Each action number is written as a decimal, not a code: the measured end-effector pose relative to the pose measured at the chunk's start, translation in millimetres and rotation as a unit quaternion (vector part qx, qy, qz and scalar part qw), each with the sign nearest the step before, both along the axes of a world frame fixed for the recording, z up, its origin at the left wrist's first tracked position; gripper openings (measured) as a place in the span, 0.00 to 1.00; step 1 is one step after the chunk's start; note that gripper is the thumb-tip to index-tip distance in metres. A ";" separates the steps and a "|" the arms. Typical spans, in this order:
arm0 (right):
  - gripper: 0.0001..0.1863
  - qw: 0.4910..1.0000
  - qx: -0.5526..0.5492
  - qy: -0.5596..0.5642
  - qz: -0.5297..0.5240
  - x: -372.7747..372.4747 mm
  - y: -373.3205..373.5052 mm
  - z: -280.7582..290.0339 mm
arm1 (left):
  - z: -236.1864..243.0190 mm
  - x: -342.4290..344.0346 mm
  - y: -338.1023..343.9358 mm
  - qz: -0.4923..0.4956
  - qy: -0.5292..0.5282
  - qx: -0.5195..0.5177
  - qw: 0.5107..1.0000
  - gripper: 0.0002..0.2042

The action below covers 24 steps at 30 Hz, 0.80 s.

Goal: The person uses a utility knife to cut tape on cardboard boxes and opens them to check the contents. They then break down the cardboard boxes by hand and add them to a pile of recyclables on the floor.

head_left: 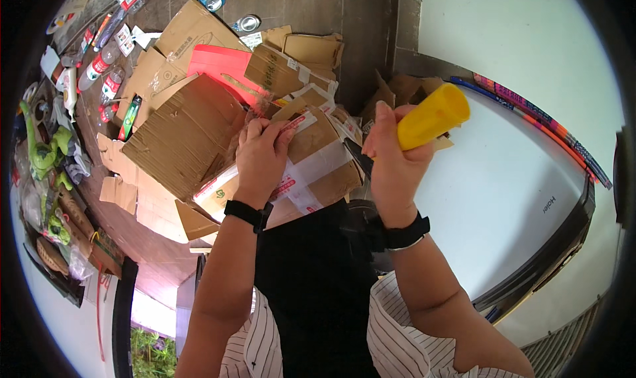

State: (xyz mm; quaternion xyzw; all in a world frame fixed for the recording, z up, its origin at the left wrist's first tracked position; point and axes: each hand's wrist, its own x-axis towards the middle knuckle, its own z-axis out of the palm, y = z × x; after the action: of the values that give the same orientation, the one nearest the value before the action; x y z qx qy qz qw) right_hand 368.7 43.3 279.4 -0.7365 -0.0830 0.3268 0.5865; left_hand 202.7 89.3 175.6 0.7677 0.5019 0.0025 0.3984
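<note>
Gripping a yellow cylindrical handle (434, 116) in a closed fist, the right hand (397, 153) is raised just right of the frame's centre, the handle's broad end pointing to the upper right; a dark strip shows below the fist, but whether it belongs to the handle I cannot tell. The left hand (265, 149) rests, fingers bent, on top of a taped cardboard box (331, 187) at the centre of the frame; whether its fingertips pinch anything cannot be made out. Clear tape with red print crosses the box. Each wrist wears a black band, and striped sleeves (414, 331) show at the lower edge on either side of black cloth (311, 279). Just left of the box stands a large corrugated panel (189, 130), with a red sheet (218, 61) behind it and flattened cardboard (199, 30) beyond, toward the upper left. Two drink cans (248, 24) lie on the floor at top centre. Plastic bottles (98, 67) are scattered at upper left, above a green plush toy (43, 153) at the left edge. A white appliance top (497, 206) fills the right side.
</note>
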 end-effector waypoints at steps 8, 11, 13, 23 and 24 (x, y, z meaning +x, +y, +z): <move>0.12 0.976 -0.125 -0.151 0.096 -4.3 33.2 -27.4 | -5.4 0.3 1.6 -0.002 0.026 -0.021 0.999 0.11; 0.13 0.974 -0.147 -0.134 0.112 3.1 36.5 -25.7 | -3.0 5.4 -1.6 -0.005 0.027 -0.027 0.999 0.10; 0.13 0.949 -0.240 -0.145 0.147 -1.2 31.8 -23.7 | -2.4 5.1 -8.2 -0.038 0.052 -0.001 0.998 0.10; 0.10 0.995 -0.093 -0.012 -0.031 16.4 9.6 -55.1 | -15.9 19.7 -8.3 -0.059 0.128 -0.022 0.990 0.09; 0.11 0.997 -0.077 -0.021 -0.021 13.4 10.1 -54.1 | -13.9 20.2 -8.9 -0.049 0.120 -0.035 0.991 0.09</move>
State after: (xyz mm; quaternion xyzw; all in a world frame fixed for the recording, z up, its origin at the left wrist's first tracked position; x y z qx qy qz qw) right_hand 382.0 53.4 225.2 -0.7877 -0.0550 0.3043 0.5328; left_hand 222.9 80.4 161.7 0.7718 0.5078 -0.1266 0.3612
